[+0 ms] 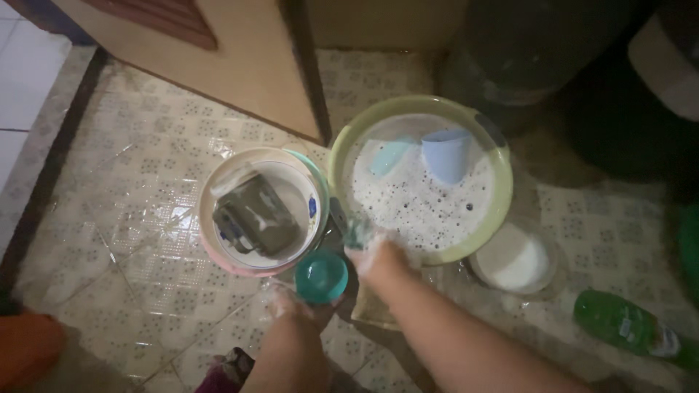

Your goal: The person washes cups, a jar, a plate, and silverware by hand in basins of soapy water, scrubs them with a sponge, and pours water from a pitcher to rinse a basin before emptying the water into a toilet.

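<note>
My left hand (291, 304), covered in suds, holds a small teal cup (321, 276) low over the wet floor. Just right of it, my right hand (373, 253) grips a soapy sponge-like thing (357, 233) at the near rim of a yellow-green basin (502, 182). The basin is full of foamy water, with a pale blue cup (445, 154) and a light teal item (389, 155) floating at its far side. To the left stands a stack of bowls (218, 182) with a dark mug (255, 218) lying inside.
A clear lidded container (515, 258) with white contents sits right of the basin. A green bottle (626, 324) lies on the patterned floor tiles at the lower right. A wooden door (218, 58) and dark large containers (539, 51) stand behind. Something orange (25, 349) is at the lower left.
</note>
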